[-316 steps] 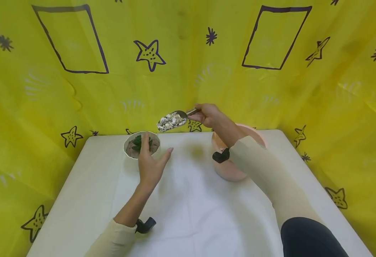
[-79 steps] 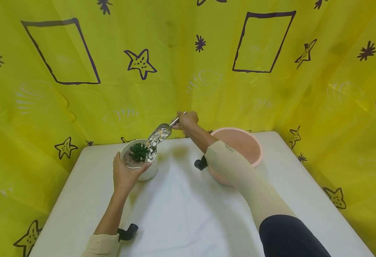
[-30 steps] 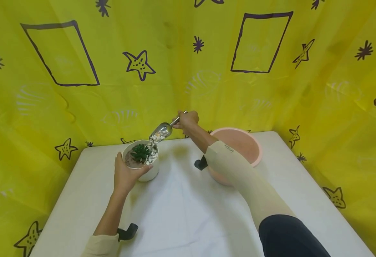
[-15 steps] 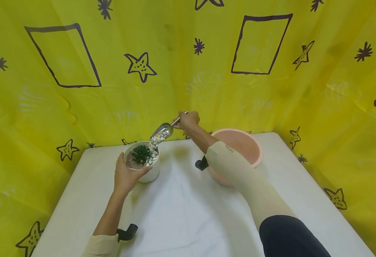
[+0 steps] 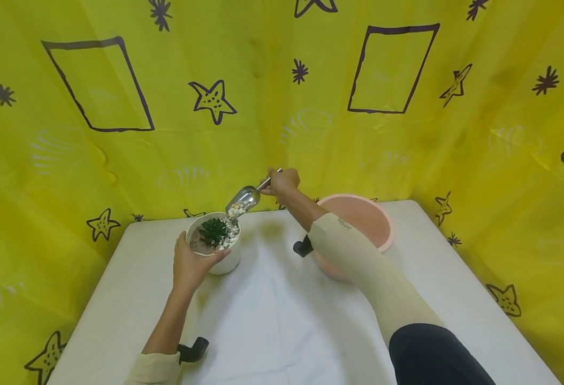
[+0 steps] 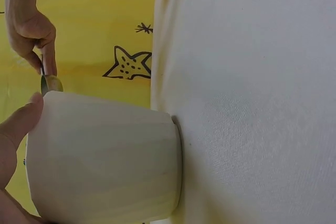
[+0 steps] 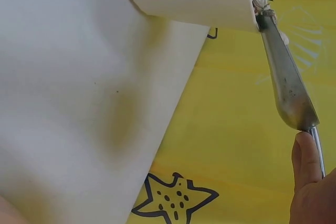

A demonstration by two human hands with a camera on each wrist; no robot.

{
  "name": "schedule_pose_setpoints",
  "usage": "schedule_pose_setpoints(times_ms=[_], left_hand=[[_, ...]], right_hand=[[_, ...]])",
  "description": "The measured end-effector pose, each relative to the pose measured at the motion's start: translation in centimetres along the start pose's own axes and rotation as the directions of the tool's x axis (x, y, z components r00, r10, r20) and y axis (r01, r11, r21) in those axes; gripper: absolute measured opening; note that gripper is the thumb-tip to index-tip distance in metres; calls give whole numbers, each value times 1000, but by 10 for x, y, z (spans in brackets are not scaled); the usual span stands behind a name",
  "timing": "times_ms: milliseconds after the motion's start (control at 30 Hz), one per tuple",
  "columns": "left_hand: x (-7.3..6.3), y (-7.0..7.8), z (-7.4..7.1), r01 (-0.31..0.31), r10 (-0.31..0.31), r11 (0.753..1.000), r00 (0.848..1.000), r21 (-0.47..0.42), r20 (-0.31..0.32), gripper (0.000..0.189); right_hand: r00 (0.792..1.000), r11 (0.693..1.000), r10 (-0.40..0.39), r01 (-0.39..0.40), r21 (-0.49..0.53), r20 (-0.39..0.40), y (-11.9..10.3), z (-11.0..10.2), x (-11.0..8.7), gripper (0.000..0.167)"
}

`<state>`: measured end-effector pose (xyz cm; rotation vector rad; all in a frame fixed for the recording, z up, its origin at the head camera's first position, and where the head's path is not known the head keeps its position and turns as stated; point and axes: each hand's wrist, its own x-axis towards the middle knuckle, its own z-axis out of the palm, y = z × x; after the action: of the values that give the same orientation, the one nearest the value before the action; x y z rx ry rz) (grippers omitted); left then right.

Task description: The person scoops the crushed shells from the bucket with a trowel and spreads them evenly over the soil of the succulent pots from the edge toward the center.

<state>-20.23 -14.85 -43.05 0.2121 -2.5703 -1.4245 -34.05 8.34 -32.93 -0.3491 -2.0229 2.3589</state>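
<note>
My left hand [image 5: 189, 266] grips a white plant pot [image 5: 226, 262] at its near left rim, thumb along the front. The pot stands upright on the table and bears a green succulent [image 5: 213, 231]. Whitish pebbles [image 5: 229, 238] cover the right part of the pinkish-grey surface around it. Pinched by its handle in my right hand [image 5: 284, 182], a metal scoop [image 5: 247, 197] slopes down to the left. Its tip is right at the pot's rim in the right wrist view, with the scoop [image 7: 287, 85] tilted toward the plant. Some pebbles still lie in its mouth.
A pink tub [image 5: 383, 227] stands to the right on the white table [image 5: 272, 321], partly behind my right forearm. Close behind the table's far edge hangs a yellow curtain [image 5: 263, 133] with dark star drawings.
My left hand has gone from over the plant to the pot's rim. The scoop has come down to the pot, and pebbles have slid from it beside the succulent, leaving fewer in it.
</note>
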Motion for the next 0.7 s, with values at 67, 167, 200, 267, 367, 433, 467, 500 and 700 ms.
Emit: schedule_pose_setpoints(times_ms=[67,167,200,267,367,433,467,500,700], left_hand=[[1,-1,-1,-11,11,1000,1000,-5,-1,121],[3,-4,-3,-29,30,999,999,-26,13,115],[4,-5,-4,-33,34,999,999,-33,20,114],[6,-7,-6,-34,36,999,999,-42,41,113],[8,-8,-9,-21,26,998,997,-67,75,120],[8,-8,-9,-9,16,997,996,-79,86,125],[7,-8,-9,-7,13,997,996,-74,84,127],[7,-7,-8,-2,8,997,997,-73,81,129],[3,-1,-3,38,-38,999,999,-12,35,135]], right_hand=[[1000,1000,1,-1,-1,3,0,0,0,32],[1000,1000,1,-1,-1,-3,0,1,-1,31],[1000,1000,2,-2,-1,-5,0,1,-1,31],[1000,1000,1,-1,-1,-8,0,0,-1,31],[1000,1000,0,0,-9,-2,0,1,-2,32],[1000,1000,-2,2,-12,2,0,1,-2,32],[1000,1000,-3,3,-15,5,0,1,-3,33],[1000,1000,-5,5,-14,4,0,1,-3,33],[1000,1000,5,-5,-6,-12,-1,3,-4,33]])
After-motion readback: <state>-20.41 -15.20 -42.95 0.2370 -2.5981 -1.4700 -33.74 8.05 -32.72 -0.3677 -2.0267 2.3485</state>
